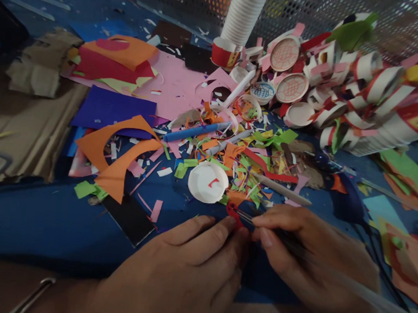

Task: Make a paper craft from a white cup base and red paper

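My left hand (194,265) lies palm down at the table's near edge, fingers stretched forward and fairly flat. Its fingertips press on a small red paper piece (232,209), most of which they cover. In a pinch grip, my right hand (305,258) holds a slim pen-like tool (360,287) with a metal tip. That tip touches or hovers just over the red piece; which one I cannot tell. Just beyond the fingers sits a small round white paper cup (207,181) with a red mark inside it.
Paper scraps (242,166) and a blue pen (196,131) litter the middle. Orange cut-out paper (117,162), a purple sheet (115,112) and cardboard (28,125) lie left. Cut cup rings (365,67) pile up right. Behind stand stacked white cups (244,13) by a perforated metal panel (305,13).
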Demonstrator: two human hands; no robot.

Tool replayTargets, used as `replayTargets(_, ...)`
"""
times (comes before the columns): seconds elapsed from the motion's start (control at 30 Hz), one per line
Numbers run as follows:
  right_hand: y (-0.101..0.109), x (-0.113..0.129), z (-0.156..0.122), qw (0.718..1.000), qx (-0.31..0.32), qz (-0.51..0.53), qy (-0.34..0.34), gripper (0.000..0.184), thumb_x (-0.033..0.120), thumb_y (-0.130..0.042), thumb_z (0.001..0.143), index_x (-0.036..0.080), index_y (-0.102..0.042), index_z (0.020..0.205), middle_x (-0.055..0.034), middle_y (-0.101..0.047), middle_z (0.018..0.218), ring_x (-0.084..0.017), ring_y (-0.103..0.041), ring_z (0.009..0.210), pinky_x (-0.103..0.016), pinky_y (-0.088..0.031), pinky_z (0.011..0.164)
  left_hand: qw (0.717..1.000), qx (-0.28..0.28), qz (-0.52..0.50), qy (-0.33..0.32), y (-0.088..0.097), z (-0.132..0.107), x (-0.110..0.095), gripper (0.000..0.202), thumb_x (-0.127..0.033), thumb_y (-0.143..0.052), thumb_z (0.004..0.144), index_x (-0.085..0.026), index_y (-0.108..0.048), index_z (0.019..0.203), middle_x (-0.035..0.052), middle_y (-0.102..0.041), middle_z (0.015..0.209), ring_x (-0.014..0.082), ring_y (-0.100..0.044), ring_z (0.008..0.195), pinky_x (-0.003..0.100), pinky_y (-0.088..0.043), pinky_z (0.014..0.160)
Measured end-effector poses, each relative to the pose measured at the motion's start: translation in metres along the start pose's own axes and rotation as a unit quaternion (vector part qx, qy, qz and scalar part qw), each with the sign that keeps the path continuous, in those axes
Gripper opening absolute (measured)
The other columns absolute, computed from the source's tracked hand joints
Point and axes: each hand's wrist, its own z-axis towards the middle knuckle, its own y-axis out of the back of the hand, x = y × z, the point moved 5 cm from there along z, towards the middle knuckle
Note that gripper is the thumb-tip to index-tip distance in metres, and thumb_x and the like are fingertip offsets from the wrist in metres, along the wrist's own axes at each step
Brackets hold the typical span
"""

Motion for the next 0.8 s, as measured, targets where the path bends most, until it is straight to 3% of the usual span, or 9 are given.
replayTargets(0.27,0.0004,0.0021,-0.0006,1.000,-0.001,-0.011,-0.027,0.014,0.021,-0.055,0.094,0.027,-0.068,0.094,0.0020,-0.080,0.085,-0.017,-0.079,0.076,-0.027,-0.064,0.073,1.000,0.004,0.002,0.002,0.0001,0.0011,0.0005,0.041,-0.024,-0.036,0.110,-0.021,-0.070,0.133,-0.0038,-0.070,0.141,0.0179,-0.057,0.133,0.033,-0.034,0.111)
replayTargets(0.8,0.0012,0.0008,-0.0010,1.000,0.010,0.004,0.001,0.013,0.017,-0.057,0.094,0.027,-0.063,0.098,0.0030,-0.078,0.086,-0.014,-0.079,0.079,-0.020,-0.062,0.076,1.000,0.007,0.009,0.000,-0.0005,0.0025,0.0002,0.041,-0.023,-0.035,0.109,-0.019,-0.070,0.132,-0.0033,-0.070,0.141,0.0179,-0.058,0.132,0.034,-0.033,0.111)
